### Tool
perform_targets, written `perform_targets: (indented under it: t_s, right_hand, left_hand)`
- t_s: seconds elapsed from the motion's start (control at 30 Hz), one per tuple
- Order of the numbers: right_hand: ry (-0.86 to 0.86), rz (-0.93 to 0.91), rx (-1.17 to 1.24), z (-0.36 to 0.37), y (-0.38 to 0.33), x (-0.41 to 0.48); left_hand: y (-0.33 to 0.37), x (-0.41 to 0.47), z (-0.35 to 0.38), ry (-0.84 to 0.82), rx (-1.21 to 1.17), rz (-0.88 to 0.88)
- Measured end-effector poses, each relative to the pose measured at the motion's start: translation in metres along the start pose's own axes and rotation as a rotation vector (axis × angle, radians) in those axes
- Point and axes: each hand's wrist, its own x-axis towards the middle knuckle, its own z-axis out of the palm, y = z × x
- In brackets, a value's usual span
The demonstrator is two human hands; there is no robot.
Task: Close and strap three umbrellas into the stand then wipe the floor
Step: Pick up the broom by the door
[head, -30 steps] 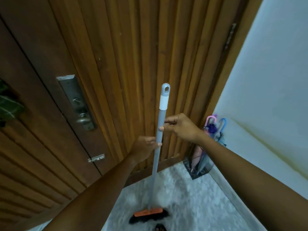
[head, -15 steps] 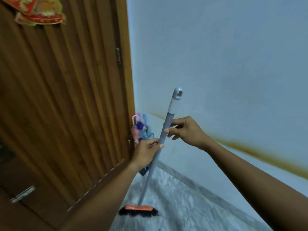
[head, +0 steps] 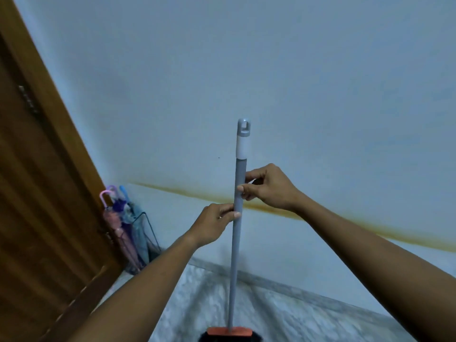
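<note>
Standing upright on the marble floor (head: pixel 283 314), the broom (head: pixel 234 243) is gripped on its grey handle by both hands: left hand (head: pixel 214 225) lower, right hand (head: pixel 269 187) pinching just above. Three closed umbrellas (head: pixel 123 230) sit in the wire stand (head: pixel 150 233) in the corner, beside the wooden door (head: pixel 44 206).

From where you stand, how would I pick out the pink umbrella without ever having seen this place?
Find the wooden door on the left; in the corner where it meets the pale wall stands a wire stand. Among the umbrellas in it, the pink umbrella is nearest the door, with a pink hooked handle; the purple umbrella and blue umbrella stand beside it.
</note>
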Motion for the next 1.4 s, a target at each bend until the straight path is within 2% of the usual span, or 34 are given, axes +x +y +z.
perform_targets:
  t_s: [0.2, 0.5, 0.93, 1.4]
  right_hand:
    - [0.100, 0.039, -0.016, -0.048, 0.040, -0.019]
    - [0.175, 0.084, -0.072, -0.094, 0.075, -0.024]
    - [0.204, 0.135, 0.031, -0.083, 0.102, 0.070]
    - [0.159, 0.250, 0.031, -0.042, 0.155, 0.160]
  left_hand:
    - [0.017, 0.040, 0.056, -0.079, 0.078, 0.054]
    - [0.019, 0.088, 0.098, -0.232, -0.189, 0.049]
    - [-0.026, 0.175, 0.061, -0.202, -0.256, 0.093]
    - [-0.106, 0.243, 0.021, -0.201, -0.280, 0.003]
